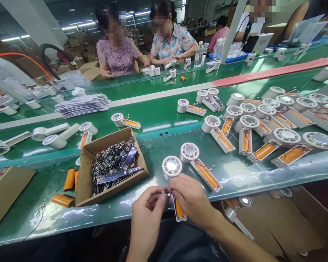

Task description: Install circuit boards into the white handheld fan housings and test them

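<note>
Right in front of me lies a white handheld fan (pixel 172 166) with a round slotted head and an open handle, an orange battery (pixel 180 211) inside it. Over the handle, my left hand (pixel 147 213) pinches a small wire connector (pixel 165 191) between thumb and fingertips. My right hand (pixel 191 198) is closed beside it, its fingertips on the thin wires at the same spot and its back covering part of the handle. Whether the two wire ends are joined cannot be made out. Another open fan (pixel 190 151) with an orange battery lies just beyond my right hand.
A cardboard box (pixel 83 174) of dark circuit boards stands left of my hands, loose orange batteries (pixel 62 200) beside it. Several open fans (pixel 248 123) crowd the right. Paper sheets (pixel 82 104) lie stacked on the belt. Two people (pixel 117 54) work opposite. Another box (pixel 284 218) sits below right.
</note>
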The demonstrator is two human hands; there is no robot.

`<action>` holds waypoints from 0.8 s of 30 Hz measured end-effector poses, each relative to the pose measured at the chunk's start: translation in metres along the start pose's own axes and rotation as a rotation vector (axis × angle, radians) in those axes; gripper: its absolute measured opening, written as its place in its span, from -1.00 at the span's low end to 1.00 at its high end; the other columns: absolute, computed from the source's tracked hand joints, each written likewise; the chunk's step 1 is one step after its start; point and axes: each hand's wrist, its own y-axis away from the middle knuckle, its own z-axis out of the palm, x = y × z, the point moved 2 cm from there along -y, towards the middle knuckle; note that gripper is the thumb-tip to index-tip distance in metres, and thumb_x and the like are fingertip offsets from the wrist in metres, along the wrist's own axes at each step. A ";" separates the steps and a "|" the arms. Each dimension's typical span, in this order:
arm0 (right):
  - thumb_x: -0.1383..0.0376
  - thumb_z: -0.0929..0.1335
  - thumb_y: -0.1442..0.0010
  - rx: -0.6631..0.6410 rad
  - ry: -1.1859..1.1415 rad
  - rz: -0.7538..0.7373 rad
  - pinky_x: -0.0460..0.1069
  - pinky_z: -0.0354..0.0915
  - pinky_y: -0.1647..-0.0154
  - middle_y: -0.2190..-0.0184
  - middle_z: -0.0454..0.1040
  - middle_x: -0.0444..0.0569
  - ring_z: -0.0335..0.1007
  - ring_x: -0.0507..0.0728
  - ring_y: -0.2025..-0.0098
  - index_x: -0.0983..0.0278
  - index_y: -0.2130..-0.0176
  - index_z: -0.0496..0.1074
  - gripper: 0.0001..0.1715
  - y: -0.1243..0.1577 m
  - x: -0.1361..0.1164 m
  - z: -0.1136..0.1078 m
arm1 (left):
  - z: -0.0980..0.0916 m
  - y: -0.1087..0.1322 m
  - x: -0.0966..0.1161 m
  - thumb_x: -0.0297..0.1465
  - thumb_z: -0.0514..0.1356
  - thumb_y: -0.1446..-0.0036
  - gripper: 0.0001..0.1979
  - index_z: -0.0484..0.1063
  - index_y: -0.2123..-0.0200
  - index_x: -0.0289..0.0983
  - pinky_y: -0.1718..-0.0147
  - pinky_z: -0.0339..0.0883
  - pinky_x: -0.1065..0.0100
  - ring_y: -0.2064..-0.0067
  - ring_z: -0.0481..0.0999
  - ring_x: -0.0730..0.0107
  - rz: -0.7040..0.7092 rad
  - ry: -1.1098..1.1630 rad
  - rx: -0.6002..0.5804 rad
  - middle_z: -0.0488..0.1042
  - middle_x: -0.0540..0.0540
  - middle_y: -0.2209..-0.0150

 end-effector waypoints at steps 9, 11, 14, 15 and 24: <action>0.48 0.20 -0.31 0.024 -0.068 -0.081 -0.01 0.30 0.38 0.47 0.49 -0.05 0.34 0.09 0.42 0.24 0.35 0.42 -0.70 0.003 -0.002 0.005 | 0.000 -0.003 -0.003 -0.20 0.18 -0.13 -0.73 0.38 0.52 -0.24 0.51 0.30 0.37 0.52 0.37 0.38 0.017 -0.060 -0.050 0.38 0.02 0.58; 0.48 0.21 -0.31 0.067 -0.085 -0.076 -0.02 0.32 0.40 0.46 0.51 -0.06 0.38 0.09 0.43 0.22 0.34 0.43 -0.70 0.001 -0.002 0.006 | 0.002 -0.001 -0.002 -0.23 0.16 -0.17 -0.72 0.36 0.53 -0.23 0.49 0.24 0.38 0.50 0.34 0.38 0.084 -0.165 -0.024 0.36 0.03 0.59; 0.48 0.22 -0.29 0.105 -0.099 -0.074 -0.02 0.34 0.43 0.48 0.52 -0.06 0.42 0.09 0.46 0.21 0.36 0.44 -0.70 0.000 -0.003 0.006 | 0.003 0.004 0.001 -0.26 0.12 -0.22 -0.71 0.35 0.54 -0.21 0.48 0.21 0.36 0.48 0.35 0.36 0.130 -0.267 -0.027 0.39 0.01 0.56; 0.49 0.23 -0.28 0.107 -0.108 -0.074 -0.02 0.34 0.44 0.49 0.52 -0.07 0.42 0.09 0.46 0.21 0.36 0.44 -0.70 0.000 -0.003 0.005 | 0.001 0.005 0.004 -0.27 0.11 -0.22 -0.71 0.36 0.53 -0.21 0.47 0.23 0.36 0.48 0.38 0.34 0.144 -0.305 -0.048 0.42 0.00 0.55; 0.51 0.25 -0.24 0.092 -0.170 -0.023 -0.02 0.34 0.39 0.45 0.53 -0.07 0.46 0.11 0.41 0.21 0.30 0.40 -0.76 0.004 0.002 0.001 | -0.125 -0.037 0.067 -0.36 0.07 -0.18 -0.81 0.49 0.37 -0.17 0.32 0.37 0.27 0.33 0.55 0.19 0.057 -1.061 0.314 0.57 -0.07 0.43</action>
